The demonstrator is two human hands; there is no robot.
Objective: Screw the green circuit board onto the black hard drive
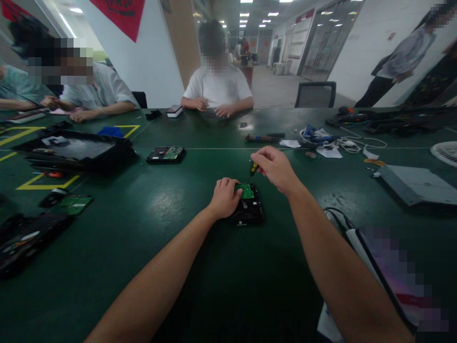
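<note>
A black hard drive with a green circuit board on top lies on the dark green table in front of me. My left hand rests on the drive's left side and holds it down. My right hand grips a small yellow-and-black screwdriver upright, its tip down at the green board's far edge.
A second hard drive lies further back left, beside a large black opened case. A loose green board sits at left. Tools, cables and a grey panel lie at right. People sit across the table.
</note>
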